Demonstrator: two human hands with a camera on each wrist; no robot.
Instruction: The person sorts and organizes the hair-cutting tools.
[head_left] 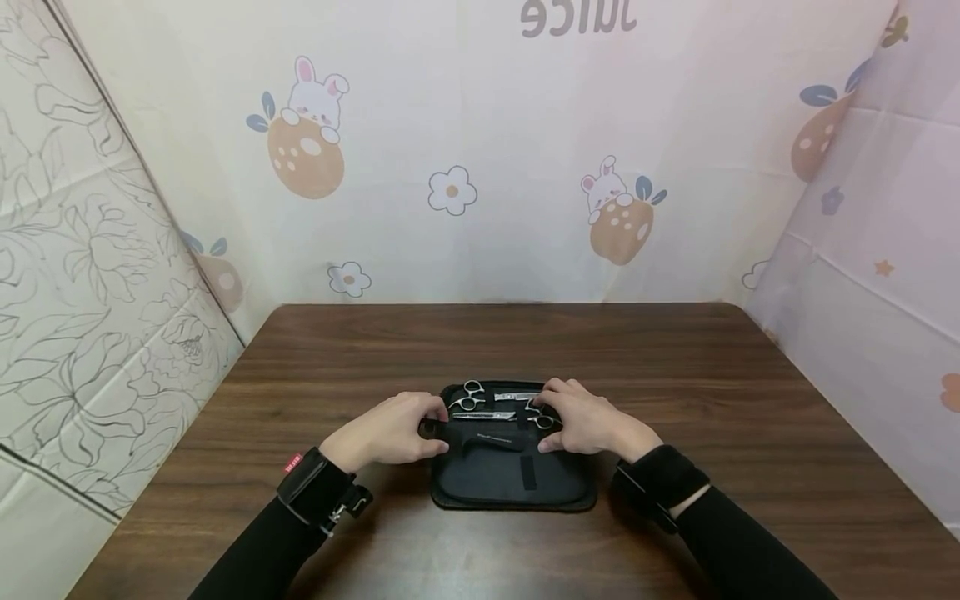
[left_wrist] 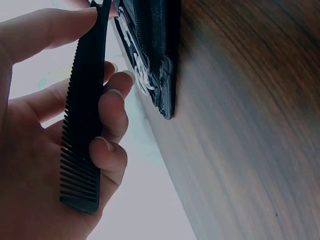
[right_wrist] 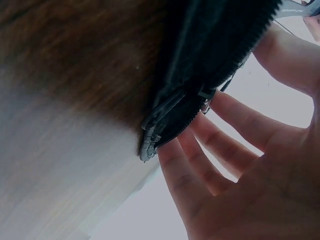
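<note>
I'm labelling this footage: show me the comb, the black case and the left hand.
Comb (left_wrist: 87, 107), left wrist view: middle of its body.
Black case (head_left: 480, 485), head view: bare lower part.
Left hand (head_left: 386, 429), head view: back of the hand.

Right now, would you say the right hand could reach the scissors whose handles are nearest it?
Probably yes: the right hand is beside those scissors, their lower handle loop shows, and the left hand, holding the comb, seems clear of that end.

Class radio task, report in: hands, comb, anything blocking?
Left hand gripping black comb. Right hand at right side of case. In the way: right hand partly covering one pair of scissors.
</note>
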